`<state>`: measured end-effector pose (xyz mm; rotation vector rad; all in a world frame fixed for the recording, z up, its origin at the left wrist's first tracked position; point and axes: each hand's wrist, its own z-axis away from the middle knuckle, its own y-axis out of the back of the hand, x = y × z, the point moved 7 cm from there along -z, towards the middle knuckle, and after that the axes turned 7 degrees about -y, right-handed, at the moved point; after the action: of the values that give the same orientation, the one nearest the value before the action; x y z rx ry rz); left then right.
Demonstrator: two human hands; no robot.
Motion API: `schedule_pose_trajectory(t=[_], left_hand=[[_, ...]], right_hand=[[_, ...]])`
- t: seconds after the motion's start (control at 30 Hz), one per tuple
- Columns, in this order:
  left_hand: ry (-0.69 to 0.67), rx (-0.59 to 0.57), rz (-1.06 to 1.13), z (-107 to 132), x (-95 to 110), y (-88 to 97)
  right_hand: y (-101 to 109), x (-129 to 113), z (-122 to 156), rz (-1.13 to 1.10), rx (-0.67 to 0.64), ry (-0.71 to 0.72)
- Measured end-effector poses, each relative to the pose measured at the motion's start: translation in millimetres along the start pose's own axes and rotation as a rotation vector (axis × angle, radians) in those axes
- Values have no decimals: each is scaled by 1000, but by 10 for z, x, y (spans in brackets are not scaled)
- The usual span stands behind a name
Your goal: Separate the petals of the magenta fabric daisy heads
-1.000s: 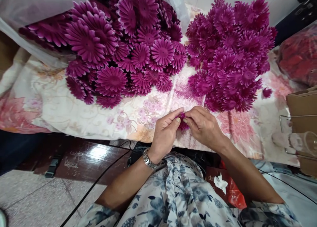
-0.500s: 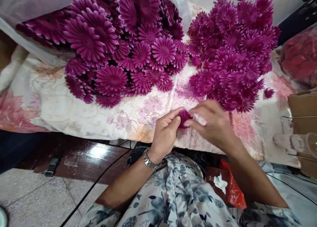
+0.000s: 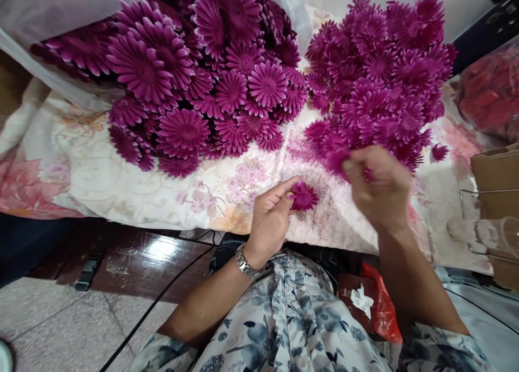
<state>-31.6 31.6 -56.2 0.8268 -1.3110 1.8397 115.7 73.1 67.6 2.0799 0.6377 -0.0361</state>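
— So, your left hand (image 3: 270, 218) is closed in a pinch on a small purple flower (image 3: 304, 197), thumb and forefinger together at its edge. The flower sits just above the floral cloth (image 3: 121, 183), near its front edge, face up toward you.

— And your right hand (image 3: 379, 185)?

— Raised over the cloth, at the near fringe of the right flower heap (image 3: 381, 74). Its fingers are curled in, and a purple bloom (image 3: 338, 158) shows at your fingertips, but that hand is blurred, so I cannot tell how firmly you grip it.

— How do your two hands stand to each other?

— Apart, with the small purple flower between them, closer to your left. Your watch (image 3: 246, 263) shows on the left wrist. Beyond your left hand lies the left flower heap (image 3: 194, 74), its blooms larger and flatter, spilling from a clear plastic bag (image 3: 48, 15).
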Motion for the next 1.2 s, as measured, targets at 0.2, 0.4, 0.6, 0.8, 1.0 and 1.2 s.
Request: schedule_pose_trajectory(t=[0.2, 0.4, 0.6, 0.8, 1.0, 1.2], left_hand=[[6, 1, -7, -1, -5, 4], [-81, -47, -104, -3, 1, 14], [-92, -57, -143, 7, -2, 25], [-85, -92, -57, -4, 48, -35], [-35, -131, -10, 13, 81, -110], [-15, -202, 18, 70, 90, -182]], right_hand=[[244, 124, -177, 236, 157, 68], [-513, -416, 368, -229, -407, 99], [-458, -388, 366, -224, -379, 129], [-391, -416, 339, -188, -311, 127], [-303, -364, 317, -286, -258, 38], [-514, -88, 466, -808, -583, -547]])
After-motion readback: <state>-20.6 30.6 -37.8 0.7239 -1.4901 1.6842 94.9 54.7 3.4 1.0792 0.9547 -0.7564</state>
